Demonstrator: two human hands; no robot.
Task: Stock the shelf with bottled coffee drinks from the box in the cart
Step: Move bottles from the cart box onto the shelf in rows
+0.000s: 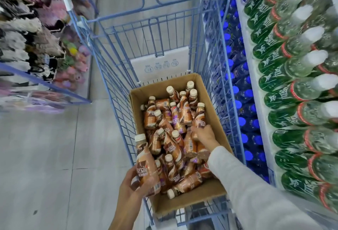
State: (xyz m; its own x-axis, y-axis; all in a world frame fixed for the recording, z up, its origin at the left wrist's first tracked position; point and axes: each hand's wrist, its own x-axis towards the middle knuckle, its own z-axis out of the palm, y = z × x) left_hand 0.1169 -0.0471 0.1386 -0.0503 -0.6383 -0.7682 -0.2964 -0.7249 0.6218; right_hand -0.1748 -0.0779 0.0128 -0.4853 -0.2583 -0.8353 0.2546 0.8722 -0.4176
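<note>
Fingers (129,175) of left hand (128,187) round one coffee bottle (145,164); right hand (204,135) round another.

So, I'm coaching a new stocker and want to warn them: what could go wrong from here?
The left hand grips its bottle by the lower body, above the cart's wire side; a slip could send it to the floor. The right hand grips another bottle within the jumbled pile in the box; lifting it may shift or topple neighbouring bottles.
</note>
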